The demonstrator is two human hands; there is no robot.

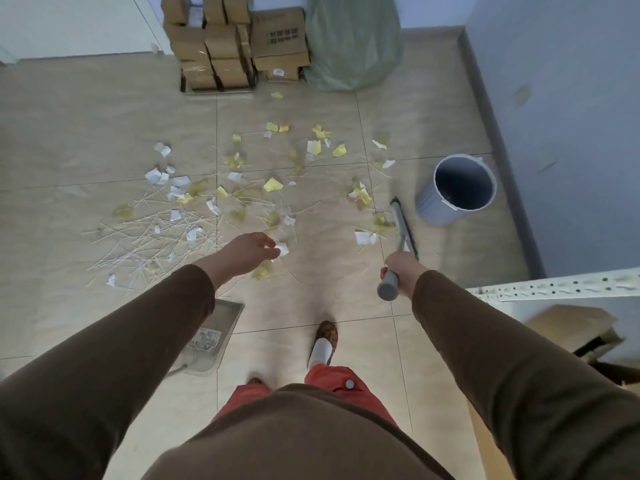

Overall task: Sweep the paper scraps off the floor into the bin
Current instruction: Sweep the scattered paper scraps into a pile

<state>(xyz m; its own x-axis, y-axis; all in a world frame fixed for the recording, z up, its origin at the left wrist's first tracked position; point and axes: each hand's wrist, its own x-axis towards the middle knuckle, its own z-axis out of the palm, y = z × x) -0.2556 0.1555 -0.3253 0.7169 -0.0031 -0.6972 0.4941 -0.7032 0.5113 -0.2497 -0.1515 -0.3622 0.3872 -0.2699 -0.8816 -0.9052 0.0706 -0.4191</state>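
Yellow and white paper scraps (273, 184) lie scattered across the tiled floor, mixed with thin pale sticks (149, 233) on the left. My right hand (401, 270) grips the grey handle of a broom (403, 225), whose head rests on the floor beside the scraps on the right. A grey bin (455, 188) stands upright just right of the broom head. My left hand (251, 252) hangs above the scraps with fingers loosely curled, holding nothing. A grey dustpan (214, 337) lies on the floor under my left forearm.
Stacked cardboard boxes (235, 46) and a green sack (353, 43) stand against the far wall. A grey wall runs along the right. A white metal shelf (554, 287) with a cardboard box sits at lower right. My feet (323, 341) stand on the tiles below the scraps.
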